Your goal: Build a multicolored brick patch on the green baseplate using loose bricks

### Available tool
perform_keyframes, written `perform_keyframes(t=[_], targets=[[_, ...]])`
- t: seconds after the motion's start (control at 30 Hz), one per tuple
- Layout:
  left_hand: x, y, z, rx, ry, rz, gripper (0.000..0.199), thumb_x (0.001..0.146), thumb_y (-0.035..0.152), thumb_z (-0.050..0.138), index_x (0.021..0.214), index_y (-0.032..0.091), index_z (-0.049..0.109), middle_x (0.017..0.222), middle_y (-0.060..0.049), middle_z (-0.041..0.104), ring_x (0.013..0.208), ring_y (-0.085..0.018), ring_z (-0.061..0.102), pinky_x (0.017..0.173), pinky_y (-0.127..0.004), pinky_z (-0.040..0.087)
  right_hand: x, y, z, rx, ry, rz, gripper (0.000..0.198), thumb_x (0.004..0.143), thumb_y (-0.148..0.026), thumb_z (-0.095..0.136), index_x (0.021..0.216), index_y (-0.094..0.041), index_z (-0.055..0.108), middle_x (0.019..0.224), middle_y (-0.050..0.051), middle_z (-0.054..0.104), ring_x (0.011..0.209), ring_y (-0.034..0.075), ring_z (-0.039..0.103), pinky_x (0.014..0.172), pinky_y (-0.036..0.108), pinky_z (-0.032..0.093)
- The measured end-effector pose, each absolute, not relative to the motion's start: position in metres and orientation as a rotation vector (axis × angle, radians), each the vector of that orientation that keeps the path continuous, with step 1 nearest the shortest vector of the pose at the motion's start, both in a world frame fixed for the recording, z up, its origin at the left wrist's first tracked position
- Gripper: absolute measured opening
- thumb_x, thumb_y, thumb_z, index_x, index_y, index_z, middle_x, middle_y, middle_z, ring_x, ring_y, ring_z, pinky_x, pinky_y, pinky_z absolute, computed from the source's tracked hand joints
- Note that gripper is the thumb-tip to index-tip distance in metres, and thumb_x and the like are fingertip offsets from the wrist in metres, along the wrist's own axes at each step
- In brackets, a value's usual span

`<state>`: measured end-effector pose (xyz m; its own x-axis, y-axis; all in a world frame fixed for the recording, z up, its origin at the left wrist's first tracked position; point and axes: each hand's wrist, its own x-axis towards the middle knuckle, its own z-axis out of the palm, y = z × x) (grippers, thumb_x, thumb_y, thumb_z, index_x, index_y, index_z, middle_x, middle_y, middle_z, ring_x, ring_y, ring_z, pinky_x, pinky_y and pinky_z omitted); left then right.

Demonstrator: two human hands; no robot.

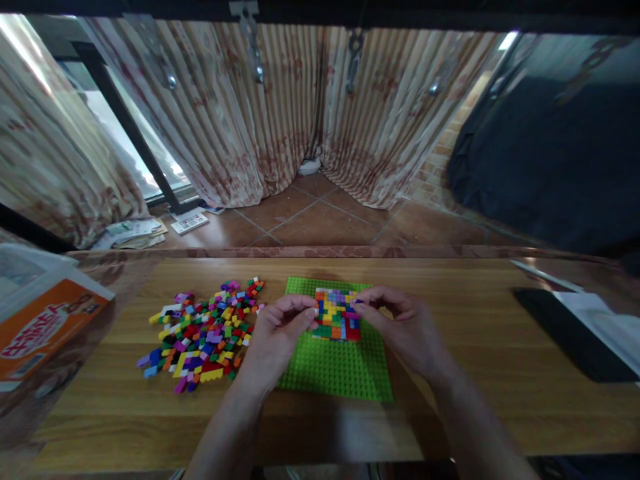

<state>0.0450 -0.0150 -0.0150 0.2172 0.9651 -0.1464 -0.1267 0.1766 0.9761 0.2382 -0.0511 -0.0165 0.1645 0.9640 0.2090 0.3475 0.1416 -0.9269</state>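
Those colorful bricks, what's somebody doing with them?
A person has both bare hands at a small build of many-colored bricks on a green baseplate. The left hand is at the build's left side, the right hand at its right; whether either holds a loose brick is too small to tell. Beside the baseplate, a pile of loose bricks lies on the wooden table.
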Motion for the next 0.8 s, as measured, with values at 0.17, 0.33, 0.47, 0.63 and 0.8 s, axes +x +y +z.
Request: perform_keyframes(t=[0.17, 0.33, 0.47, 0.63, 0.8], targets=[[0.043, -0.012, -0.017, 1.058, 1.122, 0.996, 0.019, 0.065, 0.027, 0.076, 0.079, 0.015, 0.073, 0.07, 0.0, 0.069, 0.061, -0.01, 0.06, 0.063, -0.022, 0.05, 0.249, -0.052, -0.022, -1.452, -1.428, 0.722, 0.016, 0.082, -0.034, 0.064, 0.091, -0.025, 0.075, 0.091, 0.003, 0.075, 0.083, 0.019, 0.068, 0.076, 0.033, 0.055], [0.043, -0.011, -0.019, 1.088, 1.159, 0.972, 0.019, 0.064, 0.028, 0.077, 0.078, 0.016, 0.073, 0.07, 0.0, 0.069, 0.062, -0.011, 0.06, 0.063, -0.023, 0.05, 0.249, -0.052, -0.027, -1.486, -1.521, 0.726, 0.016, 0.085, -0.03, 0.06, 0.094, -0.027, 0.074, 0.097, 0.002, 0.076, 0.09, 0.019, 0.07, 0.084, 0.036, 0.055], [0.044, -0.011, -0.017, 1.127, 1.18, 0.981, 0.018, 0.064, 0.029, 0.077, 0.077, 0.017, 0.073, 0.07, 0.001, 0.069, 0.06, -0.011, 0.058, 0.062, -0.023, 0.05, 0.249, -0.053, -0.028, -1.481, -1.578, 0.674, 0.015, 0.084, -0.026, 0.061, 0.093, -0.028, 0.072, 0.094, 0.001, 0.074, 0.089, 0.019, 0.068, 0.085, 0.037, 0.053], [0.042, -0.01, -0.016, 1.166, 1.188, 0.977, 0.017, 0.065, 0.03, 0.076, 0.076, 0.017, 0.073, 0.07, 0.0, 0.069, 0.06, -0.011, 0.059, 0.061, -0.023, 0.049, 0.241, -0.053, -0.029, -1.508, -1.583, 0.6, 0.007, 0.078, -0.022, 0.069, 0.08, -0.027, 0.074, 0.107, 0.003, 0.068, 0.104, 0.021, 0.061, 0.097, 0.042, 0.046], [0.042, -0.011, -0.017, 1.157, 1.194, 0.961, 0.016, 0.064, 0.027, 0.075, 0.076, 0.016, 0.073, 0.068, 0.001, 0.069, 0.059, -0.011, 0.058, 0.061, -0.022, 0.049, 0.231, -0.051, -0.032, -1.606, -1.53, 0.612, 0.007, 0.073, -0.021, 0.074, 0.074, -0.028, 0.075, 0.113, 0.004, 0.063, 0.109, 0.023, 0.055, 0.099, 0.048, 0.042]])
